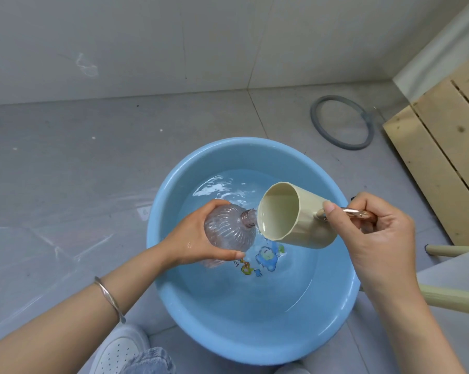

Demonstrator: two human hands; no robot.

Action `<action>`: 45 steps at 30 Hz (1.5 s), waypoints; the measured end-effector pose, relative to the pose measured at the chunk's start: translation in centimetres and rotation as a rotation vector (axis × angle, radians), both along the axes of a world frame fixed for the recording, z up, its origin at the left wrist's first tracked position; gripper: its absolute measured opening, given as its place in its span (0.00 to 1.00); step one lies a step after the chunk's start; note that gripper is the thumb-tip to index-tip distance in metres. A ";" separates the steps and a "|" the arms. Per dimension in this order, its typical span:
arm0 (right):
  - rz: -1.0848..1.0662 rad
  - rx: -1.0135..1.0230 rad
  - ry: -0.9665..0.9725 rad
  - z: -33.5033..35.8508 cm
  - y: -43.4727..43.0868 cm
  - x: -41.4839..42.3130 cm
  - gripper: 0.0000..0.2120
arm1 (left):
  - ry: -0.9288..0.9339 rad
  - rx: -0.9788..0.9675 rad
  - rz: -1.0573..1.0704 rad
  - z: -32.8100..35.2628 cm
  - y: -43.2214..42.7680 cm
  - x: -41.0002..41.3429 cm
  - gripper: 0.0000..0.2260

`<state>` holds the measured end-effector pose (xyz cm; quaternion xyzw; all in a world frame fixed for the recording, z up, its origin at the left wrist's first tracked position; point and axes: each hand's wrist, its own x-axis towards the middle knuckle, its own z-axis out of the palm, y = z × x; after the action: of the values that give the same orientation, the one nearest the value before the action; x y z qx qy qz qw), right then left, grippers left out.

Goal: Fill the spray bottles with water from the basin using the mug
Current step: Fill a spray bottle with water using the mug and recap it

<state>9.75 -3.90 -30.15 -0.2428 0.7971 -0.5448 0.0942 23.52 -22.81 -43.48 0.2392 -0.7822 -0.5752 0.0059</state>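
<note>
Pouring stage. The bottle (228,230), uncapped and tilted, is gripped round its ribbed body by the left hand (192,238) above the basin (160,211). Its neck is met by the lip of the mug (295,214), which is held tipped by the right hand (379,233), with fingers curled round the handle (354,213). Only a little water is seen in the mug, pooled at its lower lip, so this pour is judged nearly spent. Water (268,287) lies in the basin. The bottle's fill level cannot be read through the clear plastic; further mugfuls are probably needed. No spray head or other bottle is in view, and the neck opening is hidden behind the mug's rim
</note>
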 end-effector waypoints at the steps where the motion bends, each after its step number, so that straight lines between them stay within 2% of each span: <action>1: 0.003 0.001 0.013 0.1 0.0 0.0 0.17 | 0.003 0.005 0.002 0.1 0.0 0.0 0.38; 20: 0.084 0.059 0.283 1.0 -0.6 0.3 0.19 | 0.002 -0.007 0.003 -0.3 -0.1 0.0 0.39; 29: 0.122 0.075 0.347 1.1 -0.8 0.2 0.20 | 0.002 -0.009 0.009 -0.3 0.0 0.0 0.38; 45: 0.249 0.143 0.576 1.2 -1.8 0.9 0.16 | 0.005 0.003 0.007 -0.4 0.0 0.0 0.39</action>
<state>10.65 -5.66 -28.95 -0.4753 0.7916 -0.3804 -0.0527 23.50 -22.84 -43.84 0.2405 -0.7806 -0.5768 0.0095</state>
